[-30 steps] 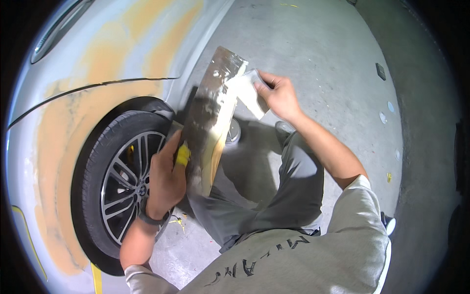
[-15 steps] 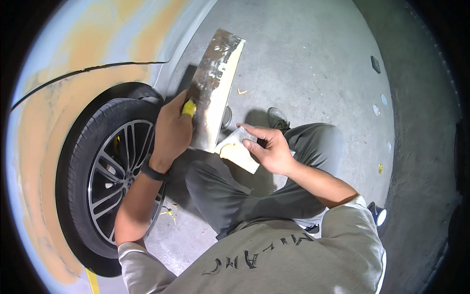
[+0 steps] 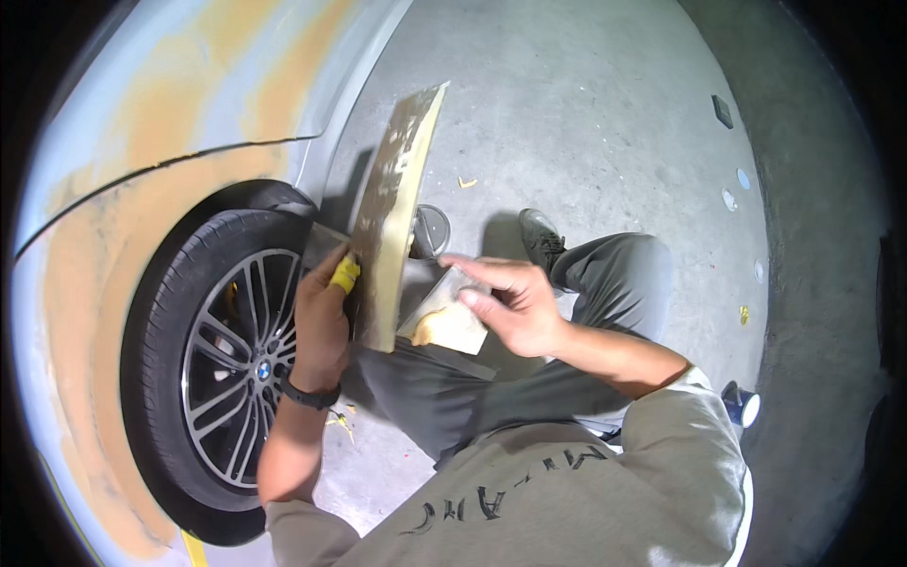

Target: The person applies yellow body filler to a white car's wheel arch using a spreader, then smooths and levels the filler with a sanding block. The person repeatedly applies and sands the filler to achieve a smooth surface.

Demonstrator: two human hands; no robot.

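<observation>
My left hand (image 3: 321,326) is closed on a long, flat mixing board (image 3: 378,236), smeared brown and white, held tilted steeply beside the wheel. Pale cream putty runs along the board's right side. Something yellow (image 3: 346,274) shows at my left thumb. Beside that hand is a greyish flat blade (image 3: 326,244); whether the hand grips it too I cannot tell. Between thumb and fingers, my right hand (image 3: 515,307) pinches a flat, pale putty spreader (image 3: 463,307). A cream lump of putty (image 3: 430,328) sits on its face, close to the board's lower end.
At my left stand a car's wheel (image 3: 236,369) and a body panel (image 3: 85,312) with sanded orange-tan patches. A round can (image 3: 432,231) is on the concrete floor beyond the spreader. Farther right lie a dark block (image 3: 722,111) and a lit round lamp (image 3: 742,406).
The board has come down and left, turning more edge-on to me. Both hands have shifted slightly lower. More of the round can shows, and the flat blade beside my left hand has come into sight.
</observation>
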